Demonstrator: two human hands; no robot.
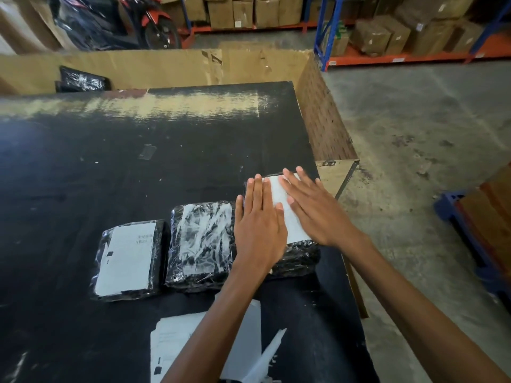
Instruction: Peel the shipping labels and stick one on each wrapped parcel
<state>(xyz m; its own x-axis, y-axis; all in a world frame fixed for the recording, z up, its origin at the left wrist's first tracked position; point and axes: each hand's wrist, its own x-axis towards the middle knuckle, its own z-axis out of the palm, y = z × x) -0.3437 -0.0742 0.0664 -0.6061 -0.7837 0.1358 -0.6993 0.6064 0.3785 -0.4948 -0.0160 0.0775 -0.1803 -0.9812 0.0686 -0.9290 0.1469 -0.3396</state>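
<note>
Three black plastic-wrapped parcels lie in a row on the black table point(110, 167). The left parcel point(161, 247) carries a white shipping label point(127, 258). The middle parcel point(203, 247) shines with glare on its wrap; whether it has a label I cannot tell. On the right parcel point(301, 258) lies a white label point(290, 217). My left hand point(258, 225) and my right hand point(315, 208) rest flat on that label, fingers spread, holding nothing. A stack of label sheets point(174, 344) with loose backing paper sits near the front edge, partly hidden by my left arm.
A big cardboard bin point(323, 117) stands behind and right of the table, with another black parcel point(83, 80) inside at the back left. Racks of brown cartons line the far wall. A motorbike point(154, 20) is parked far left. A blue pallet point(459, 211) sits on the concrete floor at right.
</note>
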